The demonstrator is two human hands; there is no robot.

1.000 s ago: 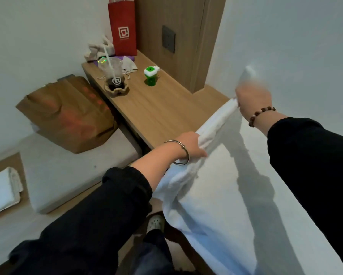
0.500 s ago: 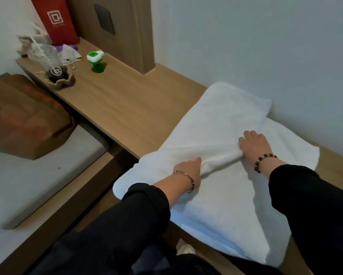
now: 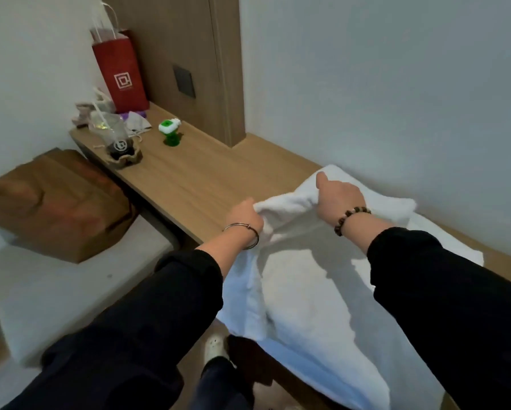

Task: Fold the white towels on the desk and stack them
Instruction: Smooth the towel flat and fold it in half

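Observation:
A large white towel [image 3: 301, 291] lies spread over the right end of the wooden desk [image 3: 195, 184], and its near part hangs over the front edge. My left hand [image 3: 245, 216] grips a bunched edge of the towel near the desk's front. My right hand [image 3: 338, 196] grips the same raised edge farther back, close to the wall. Between both hands the cloth is lifted off the desk. More white towel [image 3: 443, 238] lies flat underneath on the right.
A red paper bag [image 3: 121, 75], a plastic cup in a holder [image 3: 118, 143] and a green-and-white gadget [image 3: 169, 130] stand at the desk's far left end. A brown paper bag [image 3: 56, 202] sits on a cushion lower left. A wall runs along the desk's back.
Half a second ago both hands lay on the towel on the desk. Now they grip its edge farther back and hold it raised. The view has swung left.

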